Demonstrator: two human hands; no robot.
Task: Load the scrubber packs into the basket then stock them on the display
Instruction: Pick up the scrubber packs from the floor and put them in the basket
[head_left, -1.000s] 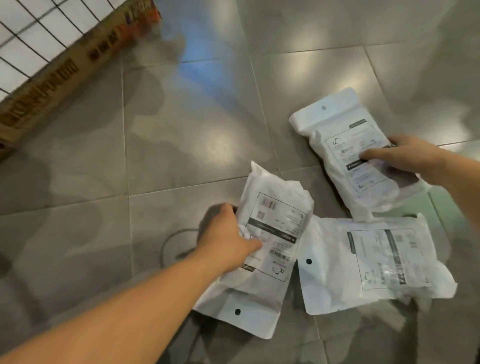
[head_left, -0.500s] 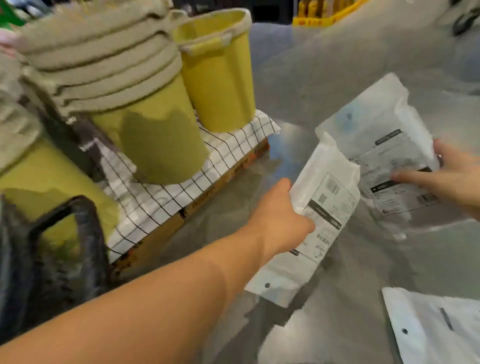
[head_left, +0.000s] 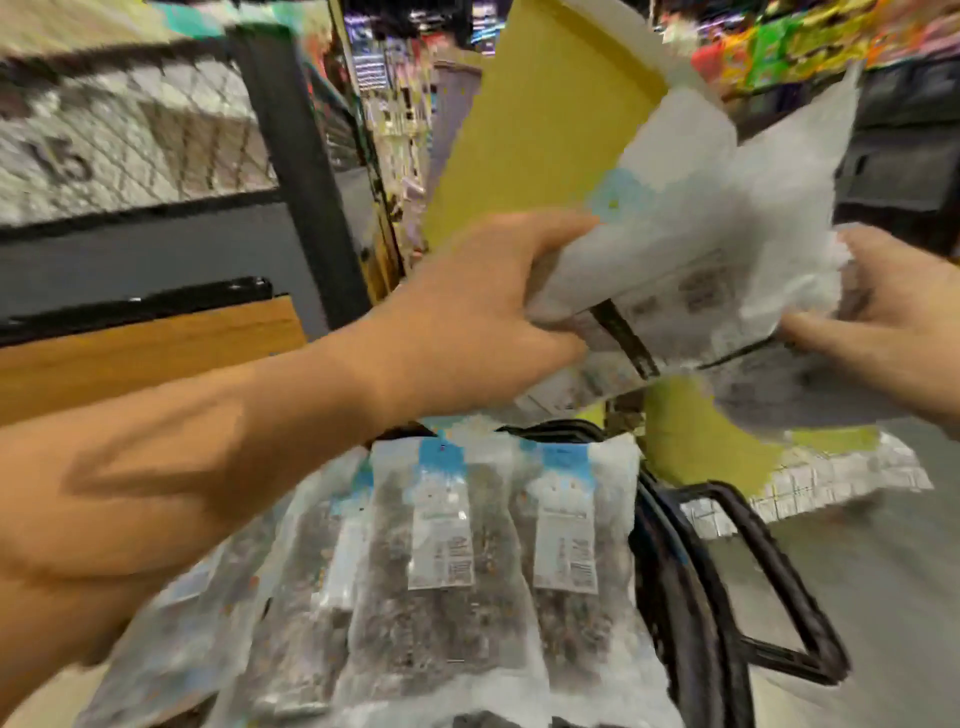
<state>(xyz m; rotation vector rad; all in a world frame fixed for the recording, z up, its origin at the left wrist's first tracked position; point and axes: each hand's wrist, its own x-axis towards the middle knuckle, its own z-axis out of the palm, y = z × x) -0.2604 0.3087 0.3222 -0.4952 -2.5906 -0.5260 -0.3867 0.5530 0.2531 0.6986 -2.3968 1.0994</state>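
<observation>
At the left of the frame stands a dark shelf post (head_left: 291, 182), and nothing I handle hangs there, so I judge stocking has not begun. My left hand (head_left: 467, 312) reaches across the middle, fingers (head_left: 550, 228) clenched around the left edge of a white pack (head_left: 670, 234), held in the air above the basket. Its label side faces me. Its long axis tilts from lower left to upper right, with the blue header end uppermost, in front of a yellow bin (head_left: 545, 114). Below, in the lower middle, the loaded packs (head_left: 441, 561) lie side by side in the basket (head_left: 758, 577), fronts up. Their long axes run up the frame, with blue headers toward the top. Loading looks well along, with these two in my hands left to drop in; how many remain elsewhere I cannot tell. Right of the first, a second pack (head_left: 800, 171) overlaps it, also slanting toward the upper right, though blur hides its print. My right hand (head_left: 893, 322), at the right edge, pinches that pack's lower corner between thumb and fingers (head_left: 810, 327).
</observation>
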